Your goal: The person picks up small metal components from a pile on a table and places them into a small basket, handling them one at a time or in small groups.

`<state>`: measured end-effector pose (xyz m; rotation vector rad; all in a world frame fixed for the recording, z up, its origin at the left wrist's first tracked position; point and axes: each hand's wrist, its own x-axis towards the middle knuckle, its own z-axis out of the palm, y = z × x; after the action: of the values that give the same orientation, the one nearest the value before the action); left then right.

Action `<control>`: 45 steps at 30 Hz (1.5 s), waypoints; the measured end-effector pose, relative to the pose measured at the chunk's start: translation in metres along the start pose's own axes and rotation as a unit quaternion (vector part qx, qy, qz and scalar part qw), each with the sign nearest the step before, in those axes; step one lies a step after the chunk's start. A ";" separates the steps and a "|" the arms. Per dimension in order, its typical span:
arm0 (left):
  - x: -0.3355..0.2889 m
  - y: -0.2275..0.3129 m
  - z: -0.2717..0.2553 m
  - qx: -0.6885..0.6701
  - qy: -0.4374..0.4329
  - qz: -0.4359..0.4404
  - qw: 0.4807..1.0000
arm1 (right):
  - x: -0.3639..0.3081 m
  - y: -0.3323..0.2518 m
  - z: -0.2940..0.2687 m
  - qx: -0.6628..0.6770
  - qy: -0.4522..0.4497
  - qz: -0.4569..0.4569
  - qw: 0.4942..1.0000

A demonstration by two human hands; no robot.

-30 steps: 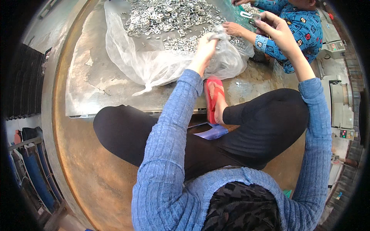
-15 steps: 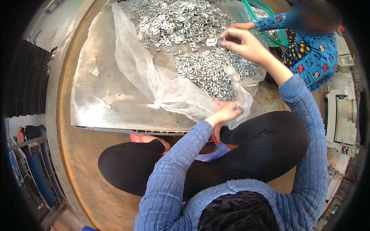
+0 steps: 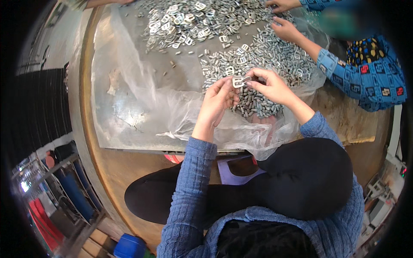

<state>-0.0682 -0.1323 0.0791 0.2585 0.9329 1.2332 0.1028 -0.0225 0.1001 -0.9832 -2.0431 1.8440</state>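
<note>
A silvery metal buckle [image 3: 238, 81] with slots is held up over the near end of a heap of small grey metal cylinders [image 3: 257, 102]. My left hand [image 3: 217, 98] pinches the left side of the buckle between thumb and fingertips. My right hand [image 3: 272, 87] is closed at its right side, thumb and forefinger together on that edge. Whether a small piece is also between the fingers is too small to tell. More buckles [image 3: 204, 32] lie mixed among cylinders on the far part of the metal table [image 3: 124, 122].
A sheer white plastic sheet [image 3: 180, 103] lies crumpled under and beside the heap. At the right, a co-worker's hand [image 3: 286, 30] reaches into the cylinders; another person's arm [image 3: 101, 3] shows at the far left. A blue container [image 3: 129, 246] stands at lower left.
My right hand has brought the buckle down and nearer from above the heap. My left hand has risen from the sheet's near edge to meet it. The view has shifted.
</note>
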 end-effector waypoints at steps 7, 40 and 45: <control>0.035 -0.029 0.030 -0.100 0.061 0.004 0.993 | -0.020 0.003 -0.010 -0.242 0.127 -0.143 0.951; 0.084 -0.030 -0.023 0.659 0.170 0.206 0.703 | 0.043 0.077 -0.020 -0.341 0.128 -0.018 0.931; 0.075 -0.027 -0.039 0.340 0.164 0.168 0.911 | 0.027 0.083 -0.034 -0.294 0.094 -0.034 0.951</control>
<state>-0.0752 -0.0870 0.0028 0.8099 1.6558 1.2436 0.1286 0.0200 0.0210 -1.1435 -2.5123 1.0586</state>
